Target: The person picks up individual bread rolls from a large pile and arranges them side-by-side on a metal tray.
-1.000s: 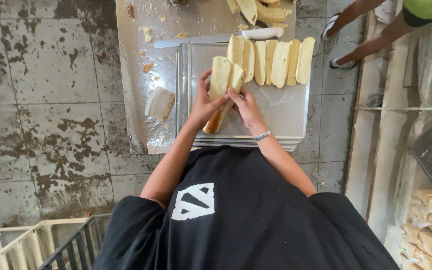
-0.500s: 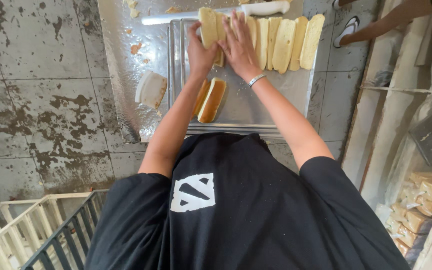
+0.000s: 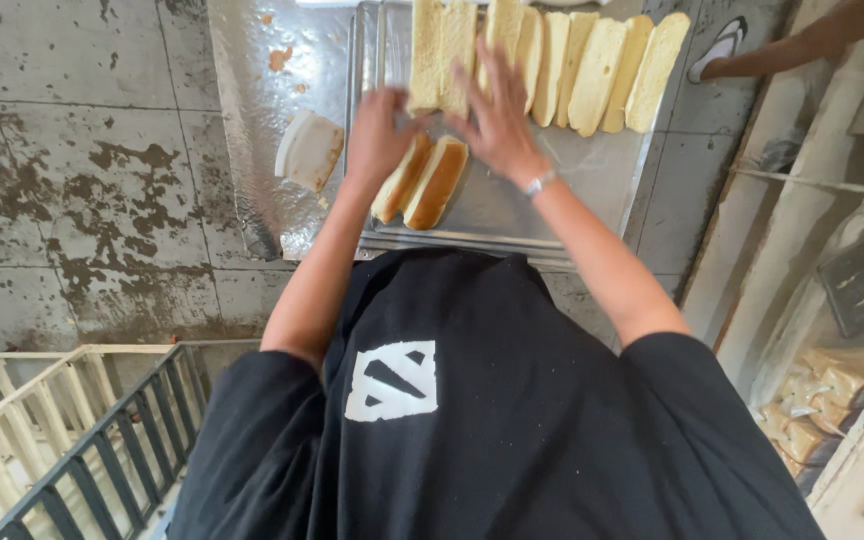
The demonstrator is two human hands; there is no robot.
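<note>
Overhead, left hand blurred, grip unclear, right hand splayed open, soft bread halves, metal tray

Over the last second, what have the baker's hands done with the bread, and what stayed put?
Both hands, left hand and right hand, let go of the cut pieces and drew back above the two halves on the tray. The row of slices and scraper stayed.

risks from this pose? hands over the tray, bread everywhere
1. The two golden-crusted split loaves lie near the front rim of the shiny metal baking tray; a nudge from the left hand might push them off.
2. The right hand hovers, fingers spread, by the row of pale cut bread slices standing on edge; a brush could topple them.
</note>
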